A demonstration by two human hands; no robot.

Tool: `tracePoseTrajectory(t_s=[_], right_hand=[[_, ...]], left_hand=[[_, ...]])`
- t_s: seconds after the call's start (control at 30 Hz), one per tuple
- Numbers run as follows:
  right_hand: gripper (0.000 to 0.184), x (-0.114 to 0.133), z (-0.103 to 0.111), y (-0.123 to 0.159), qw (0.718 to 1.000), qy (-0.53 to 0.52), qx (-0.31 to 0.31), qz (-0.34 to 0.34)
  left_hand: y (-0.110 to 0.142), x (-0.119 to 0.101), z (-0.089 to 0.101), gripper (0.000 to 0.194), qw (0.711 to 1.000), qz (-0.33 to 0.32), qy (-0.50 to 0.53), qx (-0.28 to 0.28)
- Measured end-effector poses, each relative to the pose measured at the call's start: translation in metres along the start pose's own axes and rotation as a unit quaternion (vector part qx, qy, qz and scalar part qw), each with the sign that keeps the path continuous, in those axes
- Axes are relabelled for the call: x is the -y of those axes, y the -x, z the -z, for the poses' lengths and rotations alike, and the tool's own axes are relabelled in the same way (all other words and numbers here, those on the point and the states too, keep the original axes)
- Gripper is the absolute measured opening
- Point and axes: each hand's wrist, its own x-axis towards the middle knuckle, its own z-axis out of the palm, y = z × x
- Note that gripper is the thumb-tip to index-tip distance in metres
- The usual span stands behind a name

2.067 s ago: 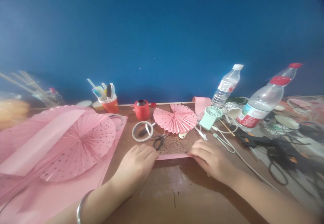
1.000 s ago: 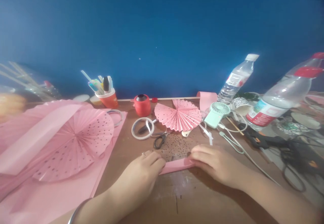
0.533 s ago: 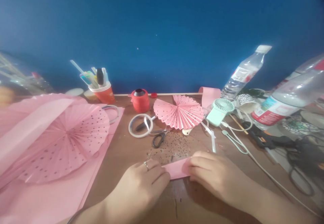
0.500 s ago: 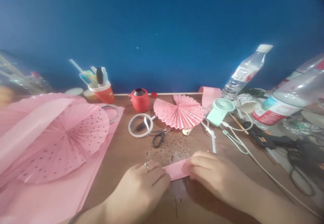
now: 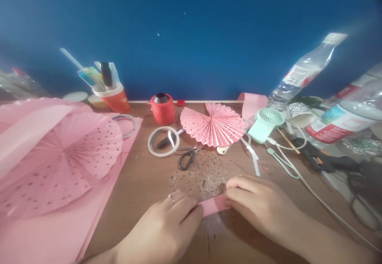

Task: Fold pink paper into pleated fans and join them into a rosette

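Note:
Both my hands grip a narrow folded strip of pink paper (image 5: 215, 205) low over the brown tabletop. My left hand (image 5: 168, 220), with a ring on one finger, is closed on the strip's left end. At the right end, the fingers of my right hand (image 5: 253, 200) are pressed together on it. My hands cover both ends of the strip. Just beyond it lie many small dark specks (image 5: 205, 172). Farther back is a pleated pink paper fan (image 5: 212, 125) with dark dots, beside scissors (image 5: 186, 160) and a roll of tape (image 5: 163, 153).
Left, a large dotted pleated fan (image 5: 98, 144) lies on pink sheets (image 5: 53, 236). Behind stand a cup of pens (image 5: 115, 99) and a red container (image 5: 162, 111). On the right are a mint handheld fan (image 5: 265, 125), a white cable (image 5: 316, 194), a black glue gun (image 5: 316, 158) and plastic bottles (image 5: 307, 71).
The view has shifted a little, so the desk items sit higher in the picture. Less of the pink strip shows between my hands, which both still hold it.

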Motion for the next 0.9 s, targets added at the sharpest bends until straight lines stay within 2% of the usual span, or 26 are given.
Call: tracePoseTrajectory(t_s=[0.3, 0.43, 0.73, 0.9], right_hand=[[0.021, -0.005, 0.003, -0.004, 0.999, -0.01, 0.027, 0.046], [0.019, -0.008, 0.0, -0.005, 0.999, -0.016, 0.023, 0.022], [0.017, -0.006, 0.002, -0.009, 0.998, -0.056, 0.042, 0.005], [0.016, -0.001, 0.003, -0.006, 0.996, -0.069, 0.056, -0.011]], left_hand=[[0.0, 0.0, -0.002, 0.027, 1.0, 0.0, 0.012, -0.001], [-0.003, 0.0, 0.0, 0.027, 1.0, -0.017, 0.006, -0.007], [-0.002, 0.001, -0.005, 0.023, 0.999, 0.006, -0.029, 0.039], [0.001, 0.002, -0.011, 0.02, 0.999, 0.012, -0.036, 0.026]])
